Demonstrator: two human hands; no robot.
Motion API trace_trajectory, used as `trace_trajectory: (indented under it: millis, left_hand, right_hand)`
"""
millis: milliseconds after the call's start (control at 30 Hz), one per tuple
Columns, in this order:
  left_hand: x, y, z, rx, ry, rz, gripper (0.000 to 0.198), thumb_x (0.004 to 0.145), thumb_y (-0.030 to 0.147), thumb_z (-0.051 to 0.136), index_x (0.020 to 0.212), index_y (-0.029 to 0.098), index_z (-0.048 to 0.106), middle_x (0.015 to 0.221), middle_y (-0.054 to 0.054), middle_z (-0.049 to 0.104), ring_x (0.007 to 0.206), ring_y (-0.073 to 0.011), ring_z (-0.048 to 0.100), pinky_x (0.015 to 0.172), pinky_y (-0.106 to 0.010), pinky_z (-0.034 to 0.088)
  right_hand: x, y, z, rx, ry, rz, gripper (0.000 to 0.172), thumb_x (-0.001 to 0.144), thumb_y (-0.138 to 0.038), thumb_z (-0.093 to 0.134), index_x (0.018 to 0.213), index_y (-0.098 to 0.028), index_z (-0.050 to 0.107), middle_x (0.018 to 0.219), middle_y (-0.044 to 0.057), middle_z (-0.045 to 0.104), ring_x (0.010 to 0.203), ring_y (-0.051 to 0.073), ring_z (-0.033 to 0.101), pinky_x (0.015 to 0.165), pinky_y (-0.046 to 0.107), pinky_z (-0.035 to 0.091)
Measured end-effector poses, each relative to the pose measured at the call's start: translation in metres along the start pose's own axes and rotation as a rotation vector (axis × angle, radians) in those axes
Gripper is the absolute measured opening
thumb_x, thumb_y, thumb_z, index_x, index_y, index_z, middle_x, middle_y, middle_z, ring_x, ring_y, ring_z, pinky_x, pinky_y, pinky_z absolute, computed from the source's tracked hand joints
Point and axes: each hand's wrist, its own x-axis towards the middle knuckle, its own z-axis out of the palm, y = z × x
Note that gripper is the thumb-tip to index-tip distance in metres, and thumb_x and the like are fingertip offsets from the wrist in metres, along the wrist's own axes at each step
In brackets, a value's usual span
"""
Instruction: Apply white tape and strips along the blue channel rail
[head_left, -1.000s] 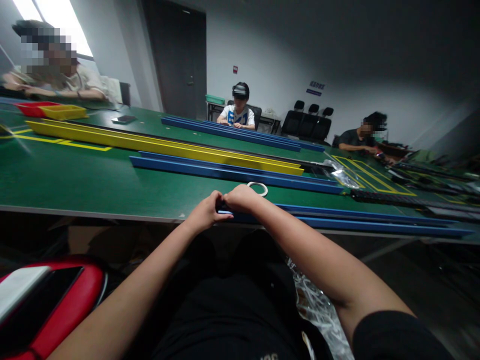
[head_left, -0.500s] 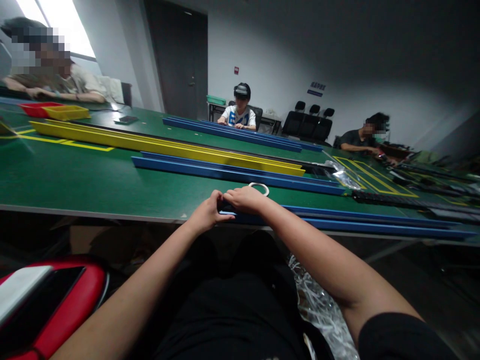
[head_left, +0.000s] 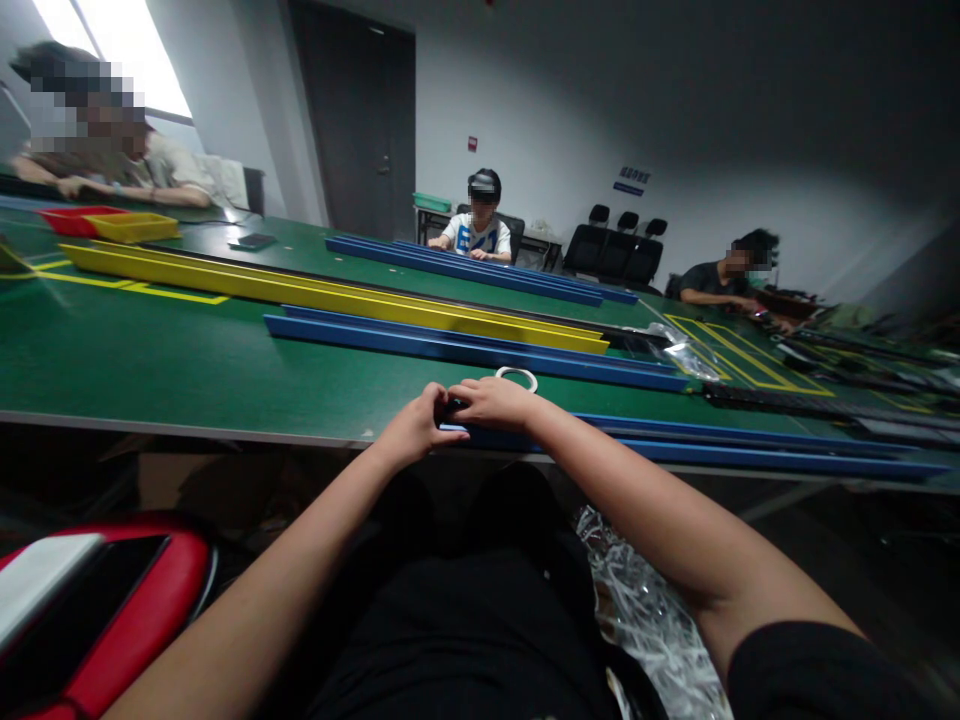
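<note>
A long blue channel point(head_left: 750, 450) lies along the near edge of the green table. Its left end is between my hands. My left hand point(head_left: 420, 428) grips that end, thumb along the near side and fingers curled over the far side. My right hand point(head_left: 491, 402) lies over the channel with bent fingers that meet the left fingertips; whatever small thing they may hold is hidden. Just behind the right hand sits a white ring point(head_left: 517, 378), perhaps a roll of tape.
Beyond lie another blue channel point(head_left: 480, 347), a yellow channel point(head_left: 337, 296) and more blue channels point(head_left: 465, 268). A clear plastic bag point(head_left: 679, 352) rests at their right. Yellow and red trays point(head_left: 135, 227) stand far left. A red stool point(head_left: 165, 600) is beside me. Several people sit around the table.
The right hand's fingers have shifted slightly at the channel's end, and the right forearm has moved a little to the right. The left hand stays almost still.
</note>
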Motion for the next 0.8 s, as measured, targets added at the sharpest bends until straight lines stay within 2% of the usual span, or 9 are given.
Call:
trace_trajectory:
  millis: [533, 667, 800]
  left_hand:
    - [0.0, -0.001, 0.0, 0.001, 0.014, 0.015, 0.054, 0.064, 0.05, 0.078, 0.095, 0.024, 0.043, 0.085, 0.002, 0.056, 0.074, -0.016, 0.055, 0.068, -0.029, 0.042]
    - [0.0, 0.0, -0.001, 0.003, 0.009, 0.016, 0.053, 0.065, 0.049, 0.078, 0.098, 0.023, 0.045, 0.09, 0.0, 0.058, 0.078, -0.0168, 0.056, 0.071, -0.03, 0.043]
    - [0.0, 0.001, -0.002, 0.022, -0.005, 0.011, 0.053, 0.066, 0.05, 0.077, 0.098, 0.023, 0.046, 0.087, 0.001, 0.058, 0.076, -0.0167, 0.056, 0.071, -0.03, 0.044]
  right_hand:
    - [0.001, 0.004, 0.005, 0.007, -0.014, -0.034, 0.028, 0.098, -0.032, 0.041, 0.108, -0.023, 0.066, 0.133, 0.009, 0.049, 0.116, 0.023, 0.047, 0.084, 0.033, 0.041]
    - [-0.005, 0.005, 0.009, 0.125, 0.082, 0.046, 0.025, 0.097, -0.03, 0.044, 0.11, -0.024, 0.065, 0.135, 0.008, 0.049, 0.115, 0.02, 0.049, 0.085, 0.03, 0.041]
    - [-0.016, 0.002, 0.02, 0.377, 0.264, 0.187, 0.016, 0.093, -0.026, 0.052, 0.1, -0.021, 0.066, 0.114, 0.007, 0.062, 0.101, 0.016, 0.056, 0.085, 0.028, 0.042]
